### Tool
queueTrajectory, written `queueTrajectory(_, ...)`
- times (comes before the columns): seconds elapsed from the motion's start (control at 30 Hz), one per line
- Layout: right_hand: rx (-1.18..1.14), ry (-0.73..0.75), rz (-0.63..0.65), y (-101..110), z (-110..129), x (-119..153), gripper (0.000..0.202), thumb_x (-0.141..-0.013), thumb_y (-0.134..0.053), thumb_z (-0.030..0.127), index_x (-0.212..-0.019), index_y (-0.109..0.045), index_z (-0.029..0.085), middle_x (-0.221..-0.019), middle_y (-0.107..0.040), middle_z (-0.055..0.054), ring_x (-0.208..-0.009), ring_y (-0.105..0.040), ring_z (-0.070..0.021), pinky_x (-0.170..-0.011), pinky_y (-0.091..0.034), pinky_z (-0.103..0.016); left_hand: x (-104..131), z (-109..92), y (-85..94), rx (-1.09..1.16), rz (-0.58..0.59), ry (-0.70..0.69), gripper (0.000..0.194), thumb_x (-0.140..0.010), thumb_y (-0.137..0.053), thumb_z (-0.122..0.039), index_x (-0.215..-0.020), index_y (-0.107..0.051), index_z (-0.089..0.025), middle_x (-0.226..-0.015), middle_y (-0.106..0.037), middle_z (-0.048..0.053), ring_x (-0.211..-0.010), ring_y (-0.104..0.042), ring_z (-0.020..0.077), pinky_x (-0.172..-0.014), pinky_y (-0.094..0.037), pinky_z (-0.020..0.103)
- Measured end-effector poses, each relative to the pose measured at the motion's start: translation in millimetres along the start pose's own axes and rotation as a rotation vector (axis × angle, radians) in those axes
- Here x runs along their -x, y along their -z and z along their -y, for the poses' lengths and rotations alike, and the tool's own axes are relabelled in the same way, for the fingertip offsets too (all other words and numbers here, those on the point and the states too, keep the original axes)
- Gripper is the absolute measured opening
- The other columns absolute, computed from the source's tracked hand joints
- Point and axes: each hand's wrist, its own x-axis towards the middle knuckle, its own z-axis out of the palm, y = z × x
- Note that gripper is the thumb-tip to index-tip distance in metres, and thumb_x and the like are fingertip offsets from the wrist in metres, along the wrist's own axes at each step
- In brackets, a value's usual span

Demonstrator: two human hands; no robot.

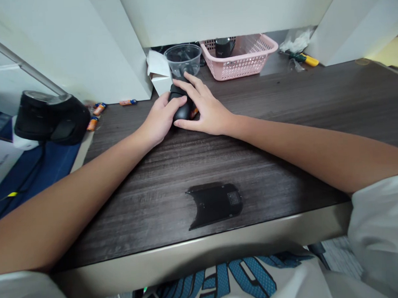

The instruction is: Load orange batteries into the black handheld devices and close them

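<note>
Both hands meet at a dark rounded device [182, 110] near the back of the dark wood desk [127, 179]. My left hand [160, 117] grips its left side, thumb laid across the top. My right hand [206, 105] reaches over from the right, fingers spread around the device, thumb at its near end. A bit of orange shows beneath the right palm; it looks like a battery. Near the desk's front edge lies a flat black cover [215, 203] with a small grille at its right end.
Behind the hands stand a white box [159, 71], a clear plastic tub [183, 56] and a pink basket [241, 66] holding a black mug [224, 47]. Orange-and-blue batteries [127, 102] lie at the left. A yellow-handled tool [309, 59] and a black device [52, 116] flank the desk.
</note>
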Motion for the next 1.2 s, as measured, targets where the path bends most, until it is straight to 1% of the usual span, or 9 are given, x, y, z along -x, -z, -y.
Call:
queueTrajectory(0.13, -0.006, -0.012, 0.003, 1.0, 1.7, 0.5, 0.108, -0.087, -0.076, 0.068, -0.176, -0.023, 0.037, -0.186, -0.013, -0.007, -0.171, -0.015, -0.0437, -0.136, -0.017, -0.073, 0.1, -0.2, -0.5, -0.009, -0.015, 0.010, 0.021, -0.098, -0.072, -0.045, -0.103, -0.066, -0.025, -0.097, -0.075, 0.005, -0.102, -0.075, 0.0269, -0.088, -0.062, 0.040)
queueTrajectory(0.23, -0.009, -0.012, 0.003, 1.7, 2.8, 0.9, 0.109, -0.087, -0.076, 0.069, -0.176, -0.022, 0.039, -0.186, -0.014, -0.005, -0.171, -0.014, -0.0438, -0.136, -0.016, -0.074, -0.2, 0.5, -0.1, -0.009, -0.016, 0.008, 0.023, -0.097, -0.074, -0.046, -0.102, -0.066, -0.025, -0.096, -0.075, 0.004, -0.102, -0.075, 0.0269, -0.088, -0.062, 0.039)
queueTrajectory(0.33, -0.008, -0.010, 0.006, 2.3, 3.0, 0.9, 0.109, -0.087, -0.075, 0.070, -0.176, -0.021, 0.039, -0.186, -0.015, -0.005, -0.171, -0.013, -0.0441, -0.136, -0.017, -0.074, -0.5, 1.2, 0.2, -0.013, -0.012, 0.013, 0.024, -0.097, -0.074, -0.047, -0.103, -0.066, -0.025, -0.097, -0.074, 0.004, -0.104, -0.074, 0.0267, -0.090, -0.061, 0.039)
queueTrajectory(0.5, -0.013, -0.009, 0.009, 2.5, 2.2, 0.2, 0.111, -0.086, -0.076, 0.070, -0.176, -0.022, 0.038, -0.186, -0.014, -0.006, -0.171, -0.013, -0.0444, -0.136, -0.017, -0.074, -1.2, 0.9, 0.1, 0.019, -0.025, 0.025, 0.022, -0.096, -0.075, -0.043, -0.104, -0.068, -0.024, -0.101, -0.075, 0.005, -0.108, -0.073, 0.0260, -0.092, -0.060, 0.038)
queueTrajectory(0.67, -0.004, -0.004, 0.002, 2.1, 1.9, 0.1, 0.110, -0.086, -0.076, 0.069, -0.176, -0.022, 0.038, -0.186, -0.015, -0.006, -0.171, -0.014, -0.0431, -0.136, -0.018, -0.074, -3.3, 3.3, 1.6, -0.012, -0.025, 0.023, 0.025, -0.095, -0.076, -0.048, -0.102, -0.068, -0.025, -0.096, -0.073, 0.005, -0.106, -0.074, 0.0274, -0.090, -0.061, 0.039)
queueTrajectory(0.83, 0.001, -0.004, -0.004, 1.3, 1.2, 0.0, 0.109, -0.085, -0.077, 0.070, -0.176, -0.023, 0.040, -0.185, -0.017, -0.005, -0.171, -0.015, -0.0436, -0.136, -0.018, -0.074, -4.7, 5.8, 3.7, -0.032, -0.037, 0.017, 0.027, -0.092, -0.078, -0.051, -0.101, -0.069, -0.027, -0.093, -0.072, 0.005, -0.105, -0.072, 0.0284, -0.088, -0.061, 0.040)
queueTrajectory(1.0, -0.006, -0.008, -0.004, 1.1, 1.5, 0.2, 0.110, -0.086, -0.076, 0.069, -0.176, -0.022, 0.037, -0.186, -0.014, -0.006, -0.171, -0.015, -0.0451, -0.136, -0.018, -0.074, -4.0, 5.1, 3.3, -0.046, -0.032, 0.007, 0.027, -0.093, -0.077, -0.051, -0.103, -0.068, -0.028, -0.094, -0.071, 0.005, -0.105, -0.072, 0.0281, -0.090, -0.059, 0.041)
queueTrajectory(1.2, -0.007, -0.009, 0.004, 1.6, 2.4, 0.2, 0.110, -0.085, -0.076, 0.069, -0.176, -0.021, 0.038, -0.186, -0.016, -0.006, -0.171, -0.013, -0.0465, -0.135, -0.017, -0.076, -2.7, 4.0, 1.3, -0.013, -0.020, 0.001, 0.027, -0.094, -0.076, -0.051, -0.102, -0.066, -0.027, -0.093, -0.072, 0.004, -0.102, -0.073, 0.0269, -0.088, -0.060, 0.039)
